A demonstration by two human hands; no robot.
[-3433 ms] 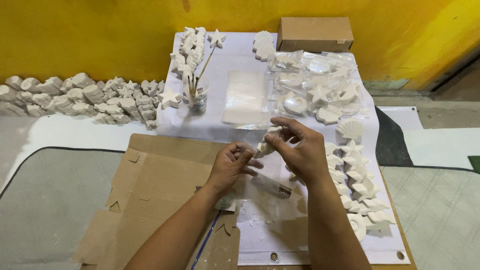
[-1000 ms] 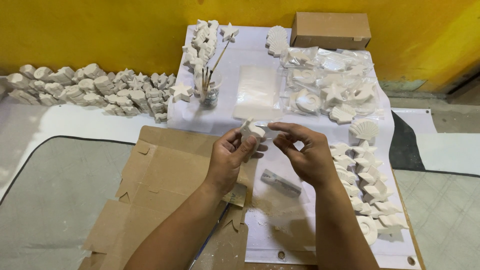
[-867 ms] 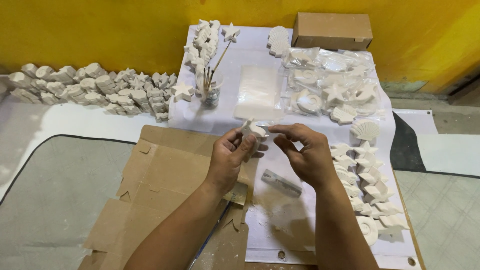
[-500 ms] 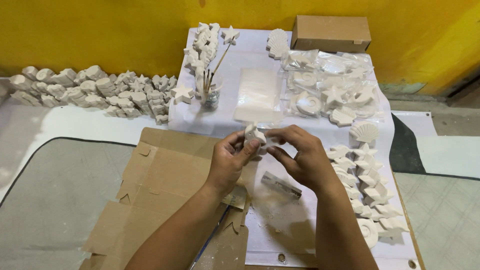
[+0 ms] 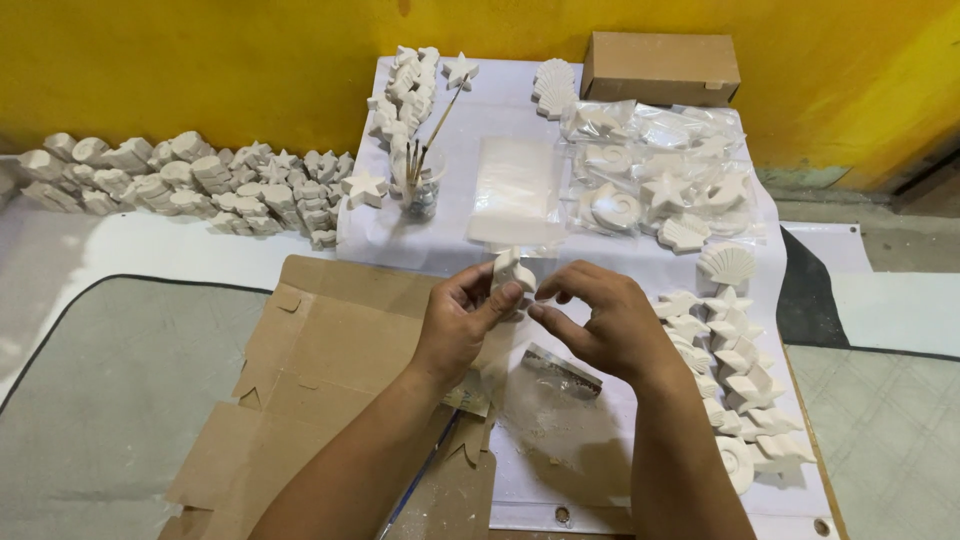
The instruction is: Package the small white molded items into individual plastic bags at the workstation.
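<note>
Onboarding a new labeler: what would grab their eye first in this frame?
First, the left hand and right hand at centre, pinching a small white plaster figure between the fingertips over the white sheet. Next, the rows of white plaster shells and stars down the sheet's right edge, and a long heap of more casts along the yellow wall at left.

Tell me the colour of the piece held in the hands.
Plain white figure, unpainted; seen in the head view.
</note>
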